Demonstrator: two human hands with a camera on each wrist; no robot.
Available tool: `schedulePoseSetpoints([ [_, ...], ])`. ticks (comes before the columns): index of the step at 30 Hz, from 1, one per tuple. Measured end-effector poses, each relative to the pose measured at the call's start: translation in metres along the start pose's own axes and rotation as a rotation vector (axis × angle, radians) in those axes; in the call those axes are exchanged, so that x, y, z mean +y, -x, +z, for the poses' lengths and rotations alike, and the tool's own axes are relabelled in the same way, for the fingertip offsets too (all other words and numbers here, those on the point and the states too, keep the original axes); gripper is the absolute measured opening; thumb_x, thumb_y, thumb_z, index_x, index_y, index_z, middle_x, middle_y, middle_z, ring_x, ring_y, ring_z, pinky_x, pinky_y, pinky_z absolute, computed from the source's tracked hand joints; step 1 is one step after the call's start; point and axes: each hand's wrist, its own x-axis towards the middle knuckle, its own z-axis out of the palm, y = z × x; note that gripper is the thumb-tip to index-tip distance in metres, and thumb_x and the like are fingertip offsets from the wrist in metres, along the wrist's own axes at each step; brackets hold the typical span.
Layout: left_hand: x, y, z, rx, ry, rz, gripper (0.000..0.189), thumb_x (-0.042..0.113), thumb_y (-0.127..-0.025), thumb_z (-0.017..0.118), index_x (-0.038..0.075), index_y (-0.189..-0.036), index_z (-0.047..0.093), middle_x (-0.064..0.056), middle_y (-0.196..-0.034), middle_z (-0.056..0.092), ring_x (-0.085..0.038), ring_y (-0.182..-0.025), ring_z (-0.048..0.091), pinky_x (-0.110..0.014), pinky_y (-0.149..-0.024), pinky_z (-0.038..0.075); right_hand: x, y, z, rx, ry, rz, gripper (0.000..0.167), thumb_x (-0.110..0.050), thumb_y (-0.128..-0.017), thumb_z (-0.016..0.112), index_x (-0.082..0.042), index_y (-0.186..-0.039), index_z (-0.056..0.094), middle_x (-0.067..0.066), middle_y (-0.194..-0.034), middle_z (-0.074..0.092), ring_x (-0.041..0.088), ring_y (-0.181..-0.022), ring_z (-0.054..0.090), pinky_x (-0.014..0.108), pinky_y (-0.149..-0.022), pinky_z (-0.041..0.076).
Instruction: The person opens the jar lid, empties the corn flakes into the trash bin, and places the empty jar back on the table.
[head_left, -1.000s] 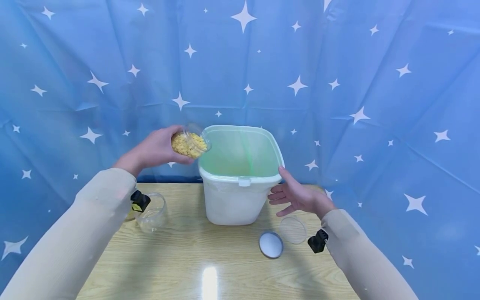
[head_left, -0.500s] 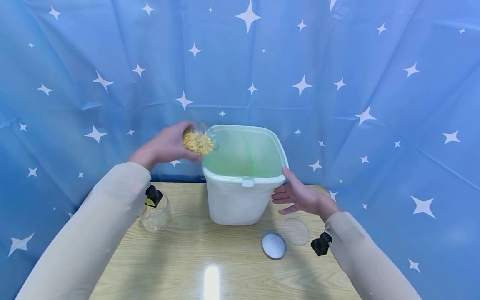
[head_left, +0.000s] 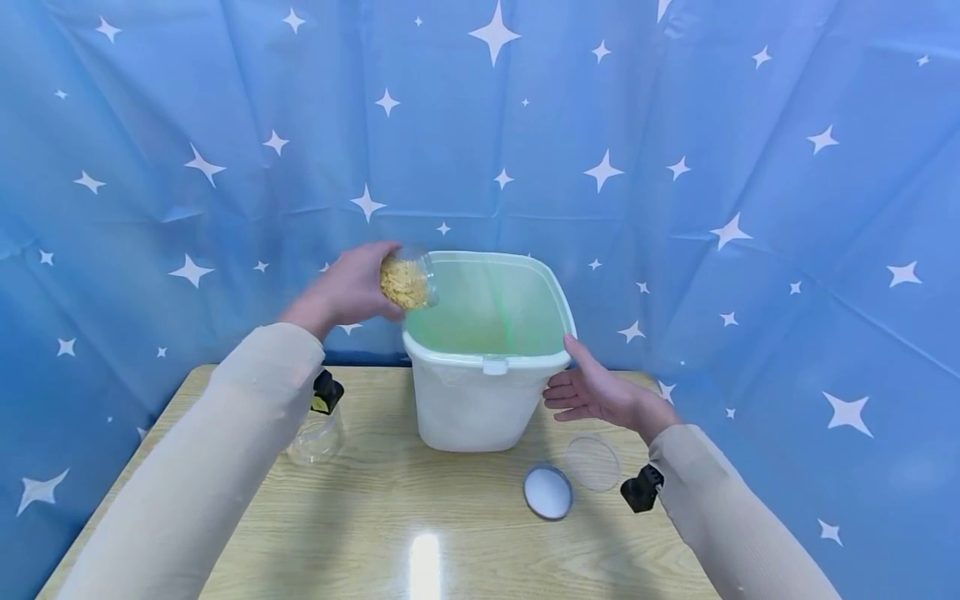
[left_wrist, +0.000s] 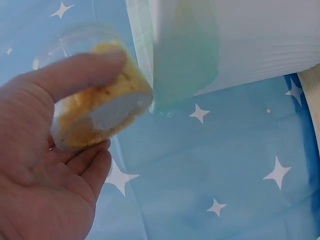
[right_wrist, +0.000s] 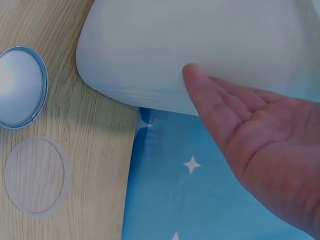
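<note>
My left hand [head_left: 351, 287] grips a clear jar [head_left: 406, 283] of yellow flakes. The jar lies tipped on its side, its mouth pointing right over the left rim of a white bin [head_left: 474, 408] with a pale green inside. In the left wrist view thumb and fingers wrap round the jar [left_wrist: 102, 95], whose base faces the camera; its mouth is hidden there. On the bin's other side, my right hand [head_left: 600, 390] has its fingers extended, with the thumb tip at the right rim. The right wrist view has this hand [right_wrist: 265, 130] against the bin's wall.
Behind the left forearm, another clear jar [head_left: 315, 440] stands partly hidden on the wooden table [head_left: 450, 517]. A round rimmed lid [head_left: 547, 492] and a clear disc [head_left: 593, 463] lie in front of the bin to the right. A blue star-patterned curtain [head_left: 480, 125] hangs behind.
The left hand has carried the jar rightward to the bin's rim and tipped it further. The right hand has stayed at the bin's right side. The view has shifted slightly.
</note>
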Motion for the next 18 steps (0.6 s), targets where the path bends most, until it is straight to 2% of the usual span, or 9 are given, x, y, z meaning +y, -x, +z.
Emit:
schedulePoseSetpoints([
  [9,0.012,-0.001,0.003,0.026,-0.043,0.0,0.098,0.003,-0.068,0.08,0.007,-0.152,0.029,-0.015,-0.153,0.036,-0.035,-0.135,0.039,-0.057,-0.112,0.036,-0.001,0.002,0.002,0.041,0.048,-0.007,0.103,-0.074,-0.091,0.0,0.007,-0.149,0.027,0.032,-0.15,0.036,0.043,-0.138,0.039,0.051,-0.113,0.037],
  [18,0.018,-0.003,0.008,0.033,-0.064,-0.003,0.1,-0.004,-0.067,0.078,0.008,-0.153,0.028,-0.013,-0.156,0.032,-0.034,-0.14,0.034,-0.055,-0.114,0.034,0.0,0.001,0.001,0.045,0.053,0.0,0.105,-0.076,-0.09,0.0,0.006,-0.149,0.028,0.031,-0.15,0.036,0.042,-0.139,0.04,0.05,-0.115,0.036],
])
